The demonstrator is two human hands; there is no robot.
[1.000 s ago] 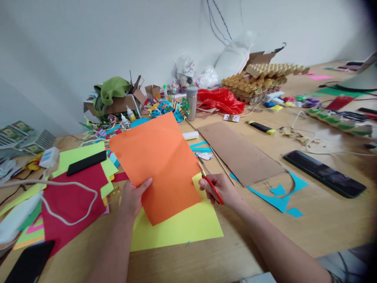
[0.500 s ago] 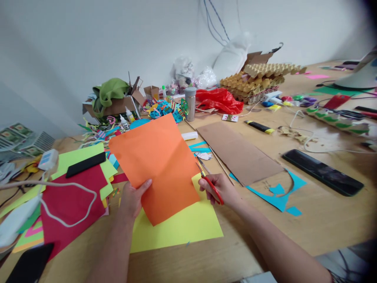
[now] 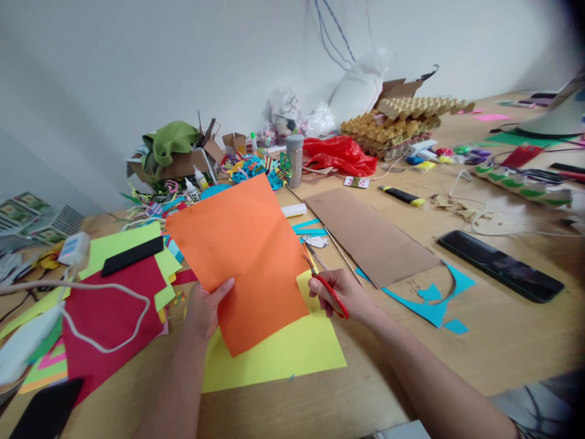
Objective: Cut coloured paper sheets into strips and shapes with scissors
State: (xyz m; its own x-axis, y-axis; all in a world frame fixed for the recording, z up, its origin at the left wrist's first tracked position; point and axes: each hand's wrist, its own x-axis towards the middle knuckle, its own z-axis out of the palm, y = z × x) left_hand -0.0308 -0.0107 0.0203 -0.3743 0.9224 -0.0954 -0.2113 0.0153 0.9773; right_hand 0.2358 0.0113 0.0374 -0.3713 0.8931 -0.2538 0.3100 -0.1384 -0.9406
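Observation:
An orange sheet of paper (image 3: 251, 256) is tilted up above the table, gripped along its lower left edge by my left hand (image 3: 208, 305). The thumb lies on its face; the other fingers are hidden behind it. My right hand (image 3: 336, 292) is closed around the red handles of a pair of scissors (image 3: 335, 297). The blades point up and left at the sheet's right edge; I cannot tell whether they touch it. Under the orange sheet, a yellow sheet of paper (image 3: 278, 356) lies flat on the table.
Brown cardboard (image 3: 370, 235), blue paper scraps (image 3: 423, 305) and a phone (image 3: 500, 265) lie to the right. On the left are a red sheet (image 3: 105, 311), a looped white cable (image 3: 107, 350) and a black phone (image 3: 46, 408). A grey flask (image 3: 295, 164) and egg trays (image 3: 388, 131) stand behind.
The orange sheet has shifted very slightly left, its bottom corner a little lower. Both hands keep their holds, and the scissors have hardly moved.

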